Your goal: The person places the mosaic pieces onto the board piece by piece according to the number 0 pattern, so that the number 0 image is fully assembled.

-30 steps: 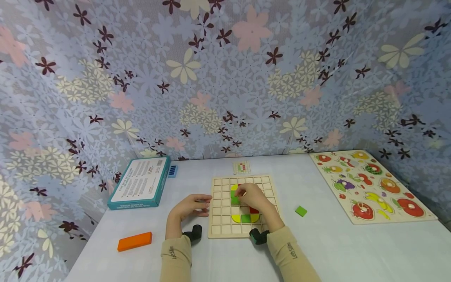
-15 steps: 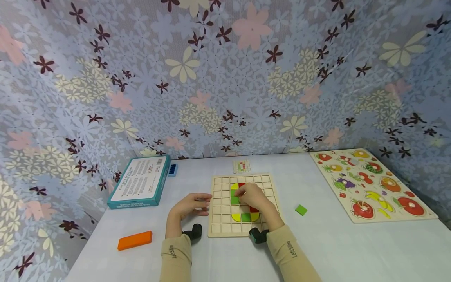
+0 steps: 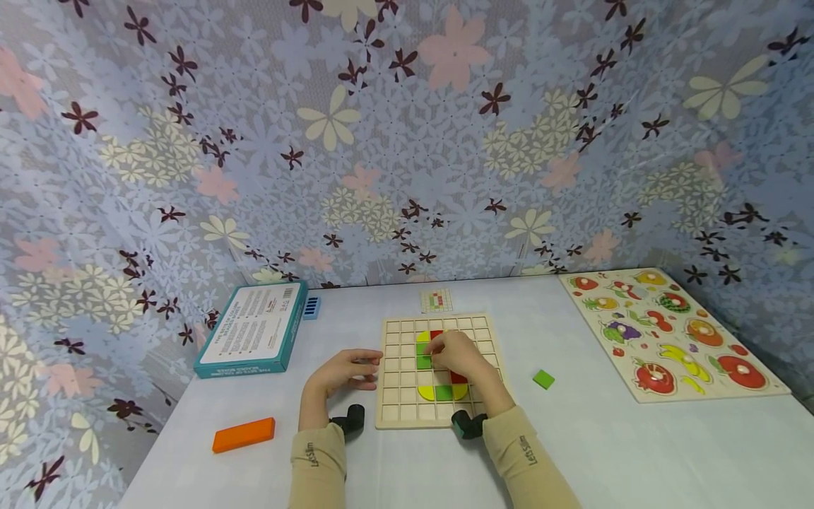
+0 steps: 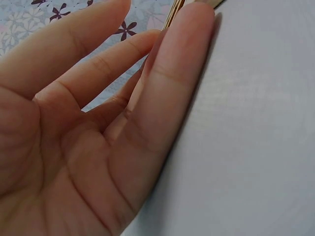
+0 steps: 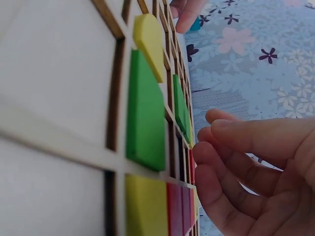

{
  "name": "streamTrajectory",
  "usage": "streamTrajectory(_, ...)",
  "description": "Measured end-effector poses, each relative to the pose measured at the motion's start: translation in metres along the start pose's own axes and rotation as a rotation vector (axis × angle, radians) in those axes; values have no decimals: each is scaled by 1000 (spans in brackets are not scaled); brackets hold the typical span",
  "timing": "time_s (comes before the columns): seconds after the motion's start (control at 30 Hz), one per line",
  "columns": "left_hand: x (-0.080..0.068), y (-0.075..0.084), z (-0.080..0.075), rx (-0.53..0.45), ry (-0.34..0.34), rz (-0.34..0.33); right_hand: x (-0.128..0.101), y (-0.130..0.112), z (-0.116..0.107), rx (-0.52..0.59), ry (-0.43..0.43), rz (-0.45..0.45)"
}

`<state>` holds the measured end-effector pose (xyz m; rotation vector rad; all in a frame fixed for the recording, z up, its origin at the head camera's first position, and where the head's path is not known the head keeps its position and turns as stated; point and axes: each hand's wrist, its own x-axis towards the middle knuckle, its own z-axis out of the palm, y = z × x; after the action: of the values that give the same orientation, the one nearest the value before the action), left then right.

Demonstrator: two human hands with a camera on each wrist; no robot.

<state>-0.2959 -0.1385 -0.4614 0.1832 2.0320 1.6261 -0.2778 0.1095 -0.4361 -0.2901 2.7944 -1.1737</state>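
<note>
A square wooden grid board lies in the middle of the table, with green, yellow and red tiles set in its cells. My right hand is over the board, fingers loosely bent and fingertips right at the green tiles in the left column. In the right wrist view the thumb lies close to the index finger, and nothing shows between them. Nearer me, a green tile sits between two yellow rounded tiles. My left hand rests beside the board, relaxed fingers touching its left edge; it holds nothing.
Right of the board lies a loose green tile. A small pattern card is behind it. At left are a teal box, a small blue piece and an orange block. A fruit puzzle board lies at far right.
The right fingertips have shifted very slightly, and the line between the two green tiles by them now shows more clearly. The left hand stays still.
</note>
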Motion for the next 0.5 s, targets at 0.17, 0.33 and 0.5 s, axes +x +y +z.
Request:
streamTrajectory(0.17,-1,0,0,0,-9,3,-3,-2,-7,49,-4,0)
streamTrajectory(0.33,-2,1,0,-2,-7,4,-4,2,-16,55,7,-7)
streamTrajectory(0.5,-1,1,-1,2,-5,0,-6,11,-24,50,24,-20)
